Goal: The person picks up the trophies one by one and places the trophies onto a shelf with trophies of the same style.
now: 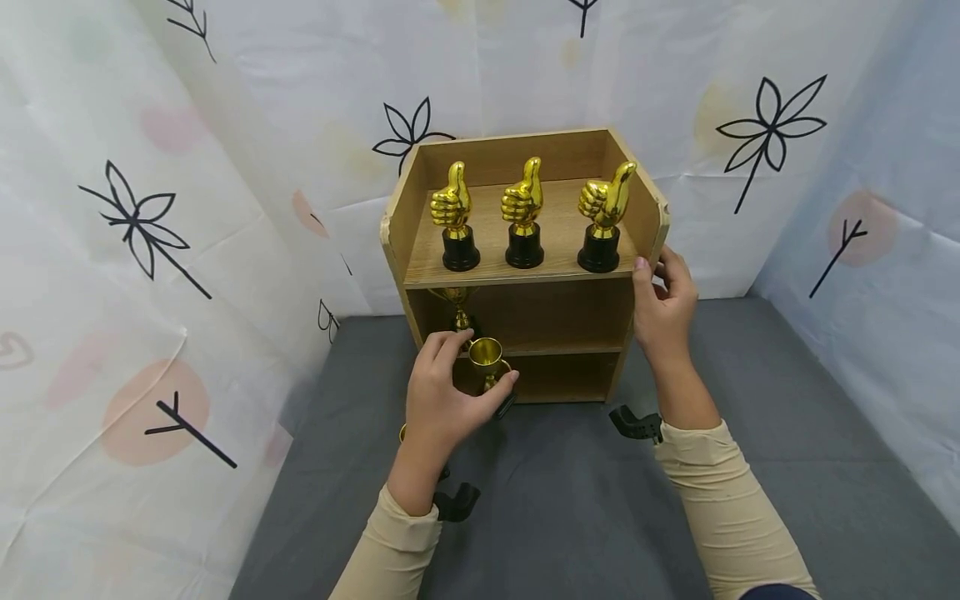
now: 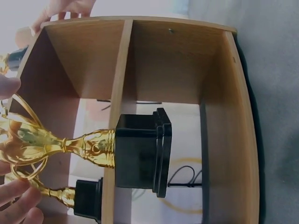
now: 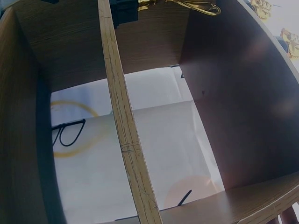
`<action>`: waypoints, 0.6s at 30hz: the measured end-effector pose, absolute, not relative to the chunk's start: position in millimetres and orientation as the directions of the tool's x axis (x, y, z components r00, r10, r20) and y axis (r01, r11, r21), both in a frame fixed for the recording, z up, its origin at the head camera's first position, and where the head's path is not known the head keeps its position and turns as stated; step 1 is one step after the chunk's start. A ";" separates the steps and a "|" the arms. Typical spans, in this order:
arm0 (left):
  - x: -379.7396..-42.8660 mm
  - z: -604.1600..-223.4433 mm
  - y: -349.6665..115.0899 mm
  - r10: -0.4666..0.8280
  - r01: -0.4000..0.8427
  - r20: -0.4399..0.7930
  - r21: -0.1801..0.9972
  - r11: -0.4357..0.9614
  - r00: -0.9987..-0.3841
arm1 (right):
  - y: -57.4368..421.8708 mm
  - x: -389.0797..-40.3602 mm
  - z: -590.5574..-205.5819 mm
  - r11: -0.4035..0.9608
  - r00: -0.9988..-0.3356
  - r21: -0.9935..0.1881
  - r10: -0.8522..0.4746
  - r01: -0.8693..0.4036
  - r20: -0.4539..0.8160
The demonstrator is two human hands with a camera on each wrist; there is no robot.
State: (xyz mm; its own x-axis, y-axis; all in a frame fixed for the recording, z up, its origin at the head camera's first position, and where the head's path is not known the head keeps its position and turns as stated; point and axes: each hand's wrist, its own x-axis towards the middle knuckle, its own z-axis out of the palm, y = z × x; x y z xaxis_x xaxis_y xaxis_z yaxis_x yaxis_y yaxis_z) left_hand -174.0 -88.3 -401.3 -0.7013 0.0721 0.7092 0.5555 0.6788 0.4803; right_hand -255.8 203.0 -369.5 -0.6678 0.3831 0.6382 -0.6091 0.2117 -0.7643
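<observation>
My left hand (image 1: pixel 444 392) holds a gold trophy cup (image 1: pixel 486 353) by its bowl and handles, in front of the wooden shelf unit (image 1: pixel 517 281). In the left wrist view the cup's black square base (image 2: pixel 140 151) overlaps the edge of the middle board. Behind it, a second gold cup (image 1: pixel 461 310) stands at the left of the middle level, partly hidden. My right hand (image 1: pixel 667 312) grips the unit's right side panel, its thumb at the front edge near the top board.
Three gold thumbs-up trophies (image 1: pixel 523 212) on black bases stand in a row on the top level. A bit of another gold item (image 1: pixel 402 433) shows beside my left wrist. Grey cloth (image 1: pixel 555 517) covers the table, and patterned white fabric (image 1: pixel 285 108) hangs behind.
</observation>
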 end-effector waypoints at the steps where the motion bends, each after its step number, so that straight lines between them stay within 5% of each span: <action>1: -174.5 -400.3 -87.0 0.066 0.557 0.711 0.487 0.673 -0.700 | 202.9 -255.8 -369.3 0.211 -0.667 -0.765 0.385 -0.609 0.637; 18: -182.5 -384.8 -71.8 0.006 0.549 0.722 0.520 0.654 -0.691 | 204.9 -256.5 -372.0 0.218 -0.669 -0.763 0.376 -0.608 0.641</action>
State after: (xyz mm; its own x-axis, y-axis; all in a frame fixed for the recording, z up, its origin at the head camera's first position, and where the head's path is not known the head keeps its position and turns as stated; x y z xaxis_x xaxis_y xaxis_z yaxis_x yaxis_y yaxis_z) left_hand -182.5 -71.8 -384.8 -0.6914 0.0057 0.7224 0.5488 0.6544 0.5201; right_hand -256.5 204.9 -372.0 -0.6693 0.3756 0.6410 -0.6084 0.2182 -0.7631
